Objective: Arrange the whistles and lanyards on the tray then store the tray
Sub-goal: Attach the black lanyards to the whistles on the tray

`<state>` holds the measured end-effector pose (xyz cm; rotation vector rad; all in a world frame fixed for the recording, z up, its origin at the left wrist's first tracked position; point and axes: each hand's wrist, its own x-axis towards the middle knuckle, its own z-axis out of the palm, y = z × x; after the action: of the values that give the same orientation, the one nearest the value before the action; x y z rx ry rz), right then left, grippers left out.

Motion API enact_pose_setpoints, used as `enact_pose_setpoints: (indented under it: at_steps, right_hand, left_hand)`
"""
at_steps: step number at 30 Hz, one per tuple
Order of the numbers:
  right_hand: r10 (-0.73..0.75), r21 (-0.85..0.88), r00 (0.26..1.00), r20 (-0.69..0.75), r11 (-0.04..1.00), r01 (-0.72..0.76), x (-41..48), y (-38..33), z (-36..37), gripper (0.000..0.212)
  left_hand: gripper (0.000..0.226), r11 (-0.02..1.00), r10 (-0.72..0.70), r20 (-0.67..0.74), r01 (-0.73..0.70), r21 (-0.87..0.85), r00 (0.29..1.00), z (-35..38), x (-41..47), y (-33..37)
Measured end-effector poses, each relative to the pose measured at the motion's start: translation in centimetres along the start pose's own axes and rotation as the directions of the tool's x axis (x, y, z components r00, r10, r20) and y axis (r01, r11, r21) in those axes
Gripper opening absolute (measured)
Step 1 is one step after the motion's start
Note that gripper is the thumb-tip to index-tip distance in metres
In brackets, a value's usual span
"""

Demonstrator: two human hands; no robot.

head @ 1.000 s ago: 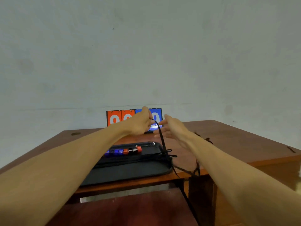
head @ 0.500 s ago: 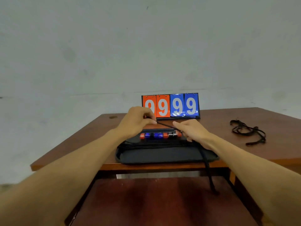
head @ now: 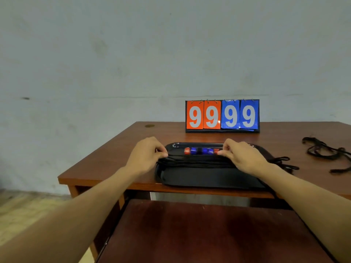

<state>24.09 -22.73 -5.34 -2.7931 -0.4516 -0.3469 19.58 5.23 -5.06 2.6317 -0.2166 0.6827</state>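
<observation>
A black tray [head: 205, 179] lies on the brown table near its front edge. A row of red, blue and black whistles [head: 201, 150] sits along the tray's far side. In front of them, several black lanyards [head: 195, 162] are laid straight across the tray. My left hand [head: 146, 154] pinches one lanyard at the tray's left end. My right hand [head: 241, 156] pinches the same lanyard near the right end of the whistle row. Lanyard ends [head: 283, 162] trail off the tray's right side.
A flip scoreboard [head: 222, 115] reading 9999 stands at the table's back edge. A loose tangle of black lanyards [head: 326, 150] lies on the table at the right. A lower brown surface [head: 199, 234] extends toward me under the tabletop. A pale wall stands behind.
Both hands have dropped from above the tray to its surface and spread apart, laying the held lanyard flat across the tray. The camera view has shifted left and down.
</observation>
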Motion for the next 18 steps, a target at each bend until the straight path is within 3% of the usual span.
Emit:
enact_pose_setpoints:
  at_steps: [4,7,10,15,18]
  right_hand:
    - [-0.009,-0.017,0.998,0.061,1.000,0.010,0.0,0.7,1.7,0.024]
    - [-0.026,-0.015,0.999,0.027,1.000,0.027,-0.3,1.1,2.6,0.021]
    - [-0.038,-0.017,0.999,-0.015,0.999,0.037,-0.4,1.0,2.8,0.021]
    - [-0.049,-0.024,0.998,-0.035,0.999,0.048,-0.4,1.0,3.1,0.022]
    - [-0.057,-0.040,0.998,-0.034,0.998,0.055,-0.3,1.1,3.1,0.021]
  left_hand:
    - [0.006,0.991,0.005,0.039,-0.010,0.135,0.999,0.7,-0.1,-0.3]
    - [0.009,0.999,0.031,0.053,-0.033,0.025,0.998,1.2,0.3,0.5]
    - [0.017,0.989,0.145,0.051,-0.147,0.024,0.988,1.6,1.0,2.5]
    - [0.025,0.956,0.245,0.251,-0.277,0.100,0.936,4.1,1.9,6.0]
    - [0.030,0.954,0.239,0.335,-0.285,0.094,0.911,5.8,2.6,6.9]
